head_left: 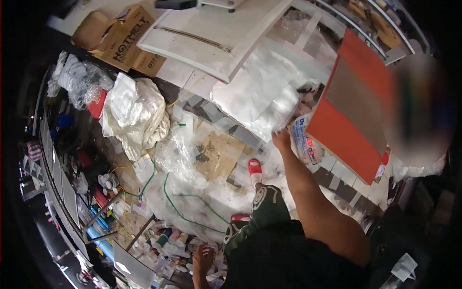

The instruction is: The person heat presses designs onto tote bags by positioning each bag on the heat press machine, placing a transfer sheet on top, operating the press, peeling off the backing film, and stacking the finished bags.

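Observation:
My right arm stretches forward, and my right hand [281, 139] is closed at the near edge of a large white translucent plastic bag [262, 91]. The bag lies bulging under the edge of a pale tabletop [207, 36]. Just right of that hand is a printed white, blue and red package [303, 139], partly covered by an orange board [358, 103] with a brown middle. Low in the picture, my left hand [204, 257] hangs with loosely bent fingers and nothing visible in it. Below it lies a heap of small bottles and containers [180, 241].
A cardboard box [122, 41] stands at the far left, above a bundled cream plastic sack [134, 115]. Green strapping [178, 209] and clear plastic film [175, 159] lie over the floor by my red slippers [254, 167]. A metal-framed shelf [57, 178] runs along the left.

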Demonstrator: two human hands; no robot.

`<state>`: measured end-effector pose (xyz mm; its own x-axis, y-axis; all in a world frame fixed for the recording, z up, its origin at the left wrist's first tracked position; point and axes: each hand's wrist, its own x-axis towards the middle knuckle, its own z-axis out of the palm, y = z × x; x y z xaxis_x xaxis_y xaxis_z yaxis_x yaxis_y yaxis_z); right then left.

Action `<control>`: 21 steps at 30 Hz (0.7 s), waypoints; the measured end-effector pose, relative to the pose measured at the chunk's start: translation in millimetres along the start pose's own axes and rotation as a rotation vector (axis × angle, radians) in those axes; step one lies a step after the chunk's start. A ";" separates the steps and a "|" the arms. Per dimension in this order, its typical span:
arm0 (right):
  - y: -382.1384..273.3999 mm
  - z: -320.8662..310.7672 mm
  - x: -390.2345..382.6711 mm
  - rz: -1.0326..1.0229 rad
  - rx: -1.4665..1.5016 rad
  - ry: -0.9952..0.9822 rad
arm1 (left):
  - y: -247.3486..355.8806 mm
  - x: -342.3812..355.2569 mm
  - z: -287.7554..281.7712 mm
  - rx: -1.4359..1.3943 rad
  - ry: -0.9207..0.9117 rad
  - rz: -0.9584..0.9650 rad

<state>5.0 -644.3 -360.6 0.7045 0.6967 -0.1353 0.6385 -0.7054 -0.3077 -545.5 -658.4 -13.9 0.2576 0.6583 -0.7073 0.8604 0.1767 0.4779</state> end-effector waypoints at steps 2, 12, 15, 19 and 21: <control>-56.3 5.8 55.6 0.389 0.378 0.075 | -26.1 5.9 5.7 0.070 -0.018 -0.069; -131.3 37.8 154.4 0.962 0.592 0.136 | -99.9 -6.2 -5.2 0.118 -0.056 -0.328; -112.7 44.1 161.2 0.972 0.544 0.128 | -94.2 17.9 -11.9 0.054 -0.090 -0.329; -120.9 49.4 162.9 0.870 0.401 0.026 | -69.9 53.0 -30.6 0.064 -0.142 -0.378; -88.3 54.9 164.4 0.912 0.413 0.119 | -74.1 83.9 -35.9 0.039 -0.207 -0.245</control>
<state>47.5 -460.4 -407.4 0.9112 -0.1194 -0.3944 -0.3010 -0.8465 -0.4392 -603.4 -590.0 -89.9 0.1215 0.4360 -0.8917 0.9229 0.2810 0.2631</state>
